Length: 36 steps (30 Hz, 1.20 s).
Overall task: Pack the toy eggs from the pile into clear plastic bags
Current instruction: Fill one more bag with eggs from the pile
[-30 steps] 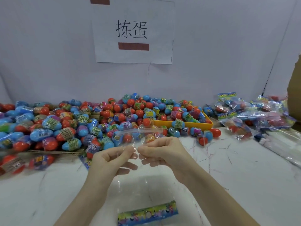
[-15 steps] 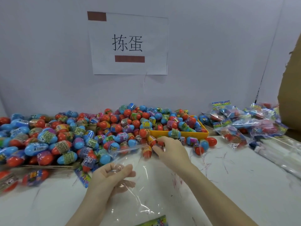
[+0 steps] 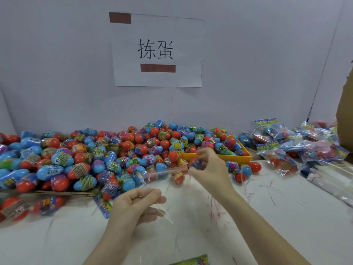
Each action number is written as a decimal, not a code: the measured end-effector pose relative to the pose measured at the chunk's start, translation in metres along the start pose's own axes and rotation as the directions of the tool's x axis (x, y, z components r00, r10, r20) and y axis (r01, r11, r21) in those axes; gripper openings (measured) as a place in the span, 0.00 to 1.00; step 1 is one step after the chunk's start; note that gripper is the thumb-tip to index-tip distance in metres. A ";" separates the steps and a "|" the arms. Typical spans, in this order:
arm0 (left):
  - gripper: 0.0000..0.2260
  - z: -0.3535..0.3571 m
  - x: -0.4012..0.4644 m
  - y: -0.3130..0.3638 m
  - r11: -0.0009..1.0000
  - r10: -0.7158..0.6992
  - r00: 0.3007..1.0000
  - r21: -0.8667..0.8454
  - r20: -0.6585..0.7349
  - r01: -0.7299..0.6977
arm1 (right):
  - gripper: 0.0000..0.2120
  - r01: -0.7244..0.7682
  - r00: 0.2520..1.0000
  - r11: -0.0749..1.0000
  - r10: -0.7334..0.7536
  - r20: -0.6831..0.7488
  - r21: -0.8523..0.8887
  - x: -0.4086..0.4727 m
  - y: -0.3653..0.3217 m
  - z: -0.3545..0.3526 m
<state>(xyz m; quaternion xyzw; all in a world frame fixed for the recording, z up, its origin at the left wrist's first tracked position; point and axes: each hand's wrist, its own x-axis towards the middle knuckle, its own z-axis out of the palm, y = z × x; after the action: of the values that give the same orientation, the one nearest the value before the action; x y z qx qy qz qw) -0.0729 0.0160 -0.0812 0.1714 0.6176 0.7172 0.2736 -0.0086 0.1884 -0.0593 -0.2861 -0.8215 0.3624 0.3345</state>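
toy egg (image 3: pixel 197 164) in right hand (image 3: pixel 208 169), left hand (image 3: pixel 136 203) pinching bag (image 3: pixel 158 176).

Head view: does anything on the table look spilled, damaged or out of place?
Toy eggs have spilled past the overfilled yellow tray onto the white table, which carries red scratch-like marks near the right hand. Nothing looks broken.

Pale wall (image 3: pixel 57 64), taped paper sign (image 3: pixel 156 50), scuffed white tabletop (image 3: pixel 286 217)
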 end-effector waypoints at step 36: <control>0.11 0.015 -0.030 0.017 0.984 0.170 0.957 0.013 0.233 -0.178 | 0.15 0.212 0.805 0.954 -0.295 0.515 0.214 -0.044 -0.051 -0.042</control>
<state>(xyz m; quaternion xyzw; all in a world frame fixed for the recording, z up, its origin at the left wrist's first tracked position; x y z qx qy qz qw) -0.0436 0.0081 -0.0595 0.3119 0.5762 0.7029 0.2767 0.0387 0.1452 -0.0127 -0.0343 -0.8843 0.4394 0.1542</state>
